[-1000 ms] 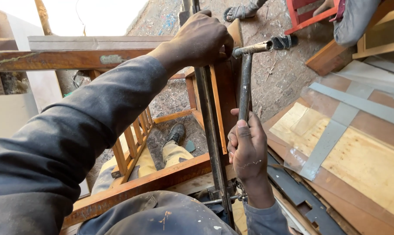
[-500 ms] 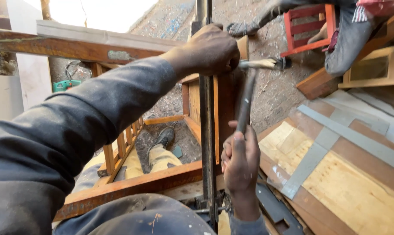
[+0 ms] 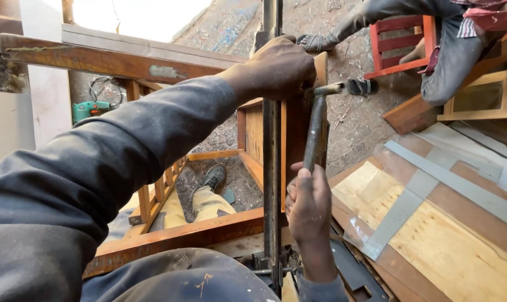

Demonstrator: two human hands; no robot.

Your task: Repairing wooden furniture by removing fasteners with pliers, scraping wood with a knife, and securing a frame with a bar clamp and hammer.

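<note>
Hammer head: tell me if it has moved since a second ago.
Yes. The hammer head swung left toward the vertical metal bar, closer to the left hand gripping it.

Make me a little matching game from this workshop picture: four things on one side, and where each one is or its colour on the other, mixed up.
Things:
1. hammer
2. metal bar
3. drill
4. small chair

Descriptions:
A. green, on the ground at the far left
B. red, next to another person's legs
C. handle held in the right hand
D. gripped near the top by the left hand

Pairs: 1-C, 2-D, 3-A, 4-B
</note>
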